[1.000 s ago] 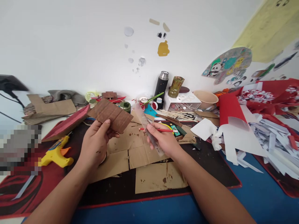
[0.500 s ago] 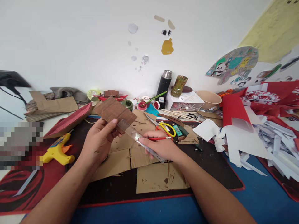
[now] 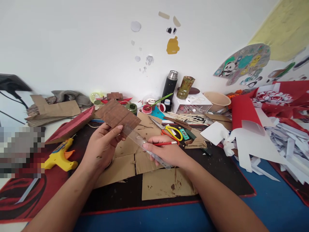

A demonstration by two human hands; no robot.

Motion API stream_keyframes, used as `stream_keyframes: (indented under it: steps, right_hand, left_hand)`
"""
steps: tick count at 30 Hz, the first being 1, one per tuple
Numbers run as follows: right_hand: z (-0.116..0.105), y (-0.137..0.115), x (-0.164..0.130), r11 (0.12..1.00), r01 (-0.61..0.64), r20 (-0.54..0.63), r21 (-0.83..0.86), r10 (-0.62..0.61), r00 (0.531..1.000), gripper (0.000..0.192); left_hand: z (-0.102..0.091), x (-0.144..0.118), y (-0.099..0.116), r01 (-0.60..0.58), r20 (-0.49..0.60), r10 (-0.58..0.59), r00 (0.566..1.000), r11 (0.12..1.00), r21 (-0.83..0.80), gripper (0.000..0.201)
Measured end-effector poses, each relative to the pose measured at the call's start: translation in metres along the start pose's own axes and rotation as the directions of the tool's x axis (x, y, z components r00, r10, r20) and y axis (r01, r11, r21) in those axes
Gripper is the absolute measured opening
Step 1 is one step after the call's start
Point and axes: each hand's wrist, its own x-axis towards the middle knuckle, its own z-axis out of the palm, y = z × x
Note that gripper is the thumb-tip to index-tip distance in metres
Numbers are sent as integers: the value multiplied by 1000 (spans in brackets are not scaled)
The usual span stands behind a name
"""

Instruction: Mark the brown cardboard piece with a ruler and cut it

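A brown-painted piece of cardboard (image 3: pixel 118 113) is pinched by my left hand (image 3: pixel 102 143), thumb on its lower edge. My right hand (image 3: pixel 164 149) is closed around a clear plastic ruler (image 3: pixel 136 137), and a red pencil (image 3: pixel 166 143) lies tucked in the same grip. The ruler's far end meets the cardboard's near edge beside my left thumb. Below both hands, flat cardboard sheets (image 3: pixel 123 169) cover part of the dark mat (image 3: pixel 116 199). Scissors with yellow handles (image 3: pixel 174 132) lie just beyond my right hand.
A yellow glue gun (image 3: pixel 60 156) and a pink-lined cardboard boat shape (image 3: pixel 72 125) are on the left. Paint jars (image 3: pixel 146 109), a black flask (image 3: pixel 170 85) and a white box (image 3: pixel 193 104) stand along the wall. Paper strips (image 3: pixel 287 148) pile up at right.
The view has shifted slightly. Both hands keep nearly the same pose, with the ruler still against the cardboard's edge.
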Motion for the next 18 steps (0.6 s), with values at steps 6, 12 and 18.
stream_keyframes:
  steps: [6, 12, 18]
  right_hand:
    - [2, 3, 0, 1000, 20, 8, 7, -20, 1000, 44]
    - [1, 3, 0, 1000, 16, 21, 3, -16, 1000, 43]
    - [0, 6, 2, 1000, -2, 9, 14, 2, 1000, 40]
  left_hand:
    - [1, 0, 0, -7, -28, 7, 1000, 1000, -13, 31]
    - [0, 0, -1, 32, -34, -33, 999, 999, -31, 33]
    - [-1, 0, 0, 21, 19, -21, 1000, 999, 30, 37]
